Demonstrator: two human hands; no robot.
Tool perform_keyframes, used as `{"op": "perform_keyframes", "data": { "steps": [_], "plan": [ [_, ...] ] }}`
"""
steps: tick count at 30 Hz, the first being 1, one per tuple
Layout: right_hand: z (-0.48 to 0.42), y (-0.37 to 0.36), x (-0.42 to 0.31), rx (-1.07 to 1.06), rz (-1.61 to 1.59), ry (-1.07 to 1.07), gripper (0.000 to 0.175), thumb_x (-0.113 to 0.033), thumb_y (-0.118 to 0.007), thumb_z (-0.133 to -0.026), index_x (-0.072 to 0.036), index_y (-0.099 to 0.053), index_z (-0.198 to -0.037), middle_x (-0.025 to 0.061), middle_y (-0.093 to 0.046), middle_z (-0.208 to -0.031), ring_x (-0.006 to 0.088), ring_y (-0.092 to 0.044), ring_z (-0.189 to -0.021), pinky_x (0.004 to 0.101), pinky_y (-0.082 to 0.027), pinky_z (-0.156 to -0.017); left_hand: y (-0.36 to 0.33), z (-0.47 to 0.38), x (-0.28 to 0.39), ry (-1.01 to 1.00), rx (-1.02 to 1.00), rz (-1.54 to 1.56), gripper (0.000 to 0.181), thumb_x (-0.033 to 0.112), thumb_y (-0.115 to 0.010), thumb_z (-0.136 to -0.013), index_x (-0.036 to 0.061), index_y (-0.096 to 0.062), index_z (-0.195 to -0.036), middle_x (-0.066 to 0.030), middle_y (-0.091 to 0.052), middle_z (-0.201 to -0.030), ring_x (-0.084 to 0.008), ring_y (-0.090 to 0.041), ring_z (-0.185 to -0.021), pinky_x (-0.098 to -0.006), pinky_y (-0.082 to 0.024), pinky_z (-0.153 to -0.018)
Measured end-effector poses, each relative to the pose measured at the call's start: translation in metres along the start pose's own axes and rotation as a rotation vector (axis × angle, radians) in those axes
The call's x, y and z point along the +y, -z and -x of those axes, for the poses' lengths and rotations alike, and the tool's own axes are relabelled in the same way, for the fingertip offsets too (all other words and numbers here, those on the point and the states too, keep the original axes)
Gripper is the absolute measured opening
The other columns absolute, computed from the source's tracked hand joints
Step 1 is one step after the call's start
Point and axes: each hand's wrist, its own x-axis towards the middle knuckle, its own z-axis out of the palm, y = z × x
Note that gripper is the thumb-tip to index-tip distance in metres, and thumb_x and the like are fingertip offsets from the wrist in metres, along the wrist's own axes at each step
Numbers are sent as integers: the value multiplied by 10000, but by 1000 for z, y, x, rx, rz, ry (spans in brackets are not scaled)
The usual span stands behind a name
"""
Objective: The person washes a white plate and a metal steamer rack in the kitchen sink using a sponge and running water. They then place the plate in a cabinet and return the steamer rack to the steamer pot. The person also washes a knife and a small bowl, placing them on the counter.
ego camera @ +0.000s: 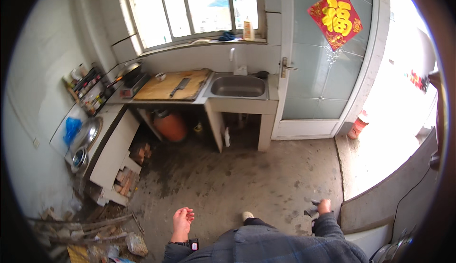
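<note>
My left hand (183,221) hangs over the concrete floor with loosely curled fingers and nothing visible in it; a dark watch (192,244) sits on that wrist. My right hand (324,206), low near the doorway, is closed around a dark grey object (311,213) that is too small and blurred to identify. Ahead stands a tiled counter with a steel sink (238,86). Left of the sink lies a wooden cutting board (151,88), bearing a cleaver (181,86) and a small white bowl (160,77).
A wok (130,68) rests on a stove at the counter's corner. Beneath the counter stands an orange gas cylinder (170,127). Firewood (89,225) and bags lie at lower left. A glass door (326,63) stands beside the bright doorway, with a red bucket (358,124) outside.
</note>
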Motion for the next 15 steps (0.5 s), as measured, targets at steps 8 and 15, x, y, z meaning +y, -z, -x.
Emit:
{"op": "perform_keyframes", "data": {
  "steps": [8,15],
  "plan": [
    [-217,183,-157,68,-246,296,229,-268,-621,-772,-148,-753,-915,57,-688,-973,271,-583,-1070,390,-438,-941,-31,-104,51,-51,142,-20,295,313,-444,-1006,70,-548,-875,-110,-659,-862,-204,-638,-701,-326,-513,-566],
    [-318,326,-295,179,-909,517,332,-204,-672,-692,-62,-730,-985,198,-614,-1129,347,-514,-1136,402,-442,-981,-35,-241,87,-27,356,61,132,-12,-458,-866,62,-559,-903,-110,-655,-863,-203,-639,-677,-313,-538,-556]
  ]
}}
